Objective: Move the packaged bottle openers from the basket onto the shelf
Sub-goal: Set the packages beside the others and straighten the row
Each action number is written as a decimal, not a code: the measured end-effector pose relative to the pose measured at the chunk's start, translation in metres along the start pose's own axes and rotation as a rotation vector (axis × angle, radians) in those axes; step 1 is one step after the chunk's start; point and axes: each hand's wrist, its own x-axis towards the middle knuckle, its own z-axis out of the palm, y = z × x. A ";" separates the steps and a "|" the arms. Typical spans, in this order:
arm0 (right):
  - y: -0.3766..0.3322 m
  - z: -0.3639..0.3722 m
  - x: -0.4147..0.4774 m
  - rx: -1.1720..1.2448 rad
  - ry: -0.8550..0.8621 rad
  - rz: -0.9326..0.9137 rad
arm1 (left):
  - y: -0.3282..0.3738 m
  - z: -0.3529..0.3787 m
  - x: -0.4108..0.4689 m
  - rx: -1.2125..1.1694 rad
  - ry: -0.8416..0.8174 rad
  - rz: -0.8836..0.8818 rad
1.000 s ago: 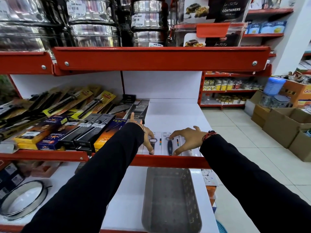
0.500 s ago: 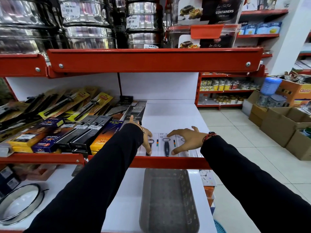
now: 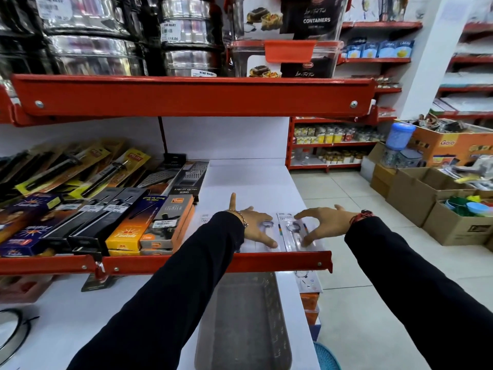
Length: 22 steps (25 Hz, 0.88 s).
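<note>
Shop aisle, tiled floor, cardboard boxes (image 3: 416, 193) along the right side. The white shelf (image 3: 248, 182) has a red front lip; its left part is stocked with boxed lighters (image 3: 149, 222) and graters (image 3: 186, 177), its right part mostly bare. The packaged bottle openers (image 3: 294, 231) lie flat, side by side, at the shelf's front edge just behind the lip. On the lower level directly below stands a grey basket (image 3: 240, 316); its contents cannot be made out. Both arms, in dark sleeves, reach forward. The left hand (image 3: 256, 222) rests palm down, fingers spread, on the left packs. The right hand (image 3: 322, 222) arches over the right packs, fingertips touching them, nothing gripped.
</note>
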 end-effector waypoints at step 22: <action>-0.007 0.005 -0.014 -0.018 0.020 -0.076 | -0.004 0.006 0.001 -0.007 -0.033 -0.050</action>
